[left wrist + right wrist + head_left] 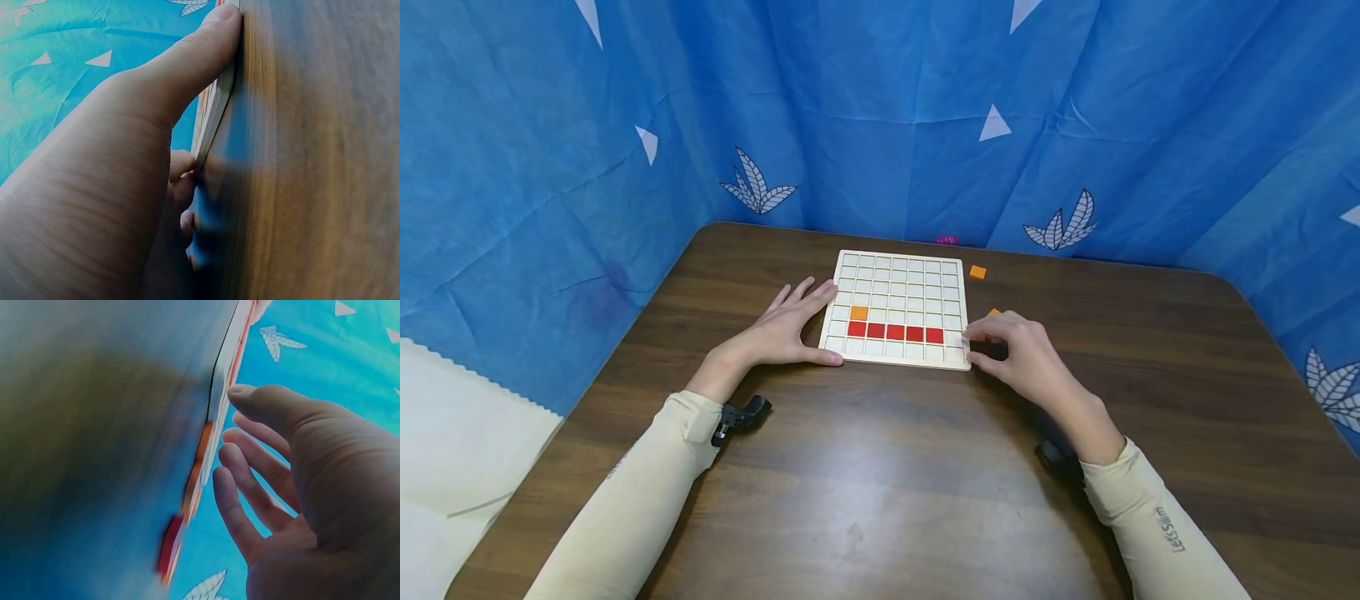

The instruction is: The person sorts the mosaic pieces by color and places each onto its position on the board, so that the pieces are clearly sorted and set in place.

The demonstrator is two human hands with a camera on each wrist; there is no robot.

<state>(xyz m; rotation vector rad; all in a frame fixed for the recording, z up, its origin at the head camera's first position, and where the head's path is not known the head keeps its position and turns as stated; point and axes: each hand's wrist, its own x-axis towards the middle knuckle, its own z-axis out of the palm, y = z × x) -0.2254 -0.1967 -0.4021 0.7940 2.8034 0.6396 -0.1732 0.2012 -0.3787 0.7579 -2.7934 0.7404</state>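
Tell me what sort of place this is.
Perhaps a curtained-off indoor spot for tabletop activity: blue patterned fabric hangs behind a brown table, on which lies a gridded board bearing red tiles.

Our bare right grip (331, 475), fingers (250, 480) spread, has its thumb tip (242, 394) at a pale board (220, 375); orange pieces (203, 441) and a red piece (169, 544) lie on the counter (94, 425), blue cloth (344, 369) beyond.
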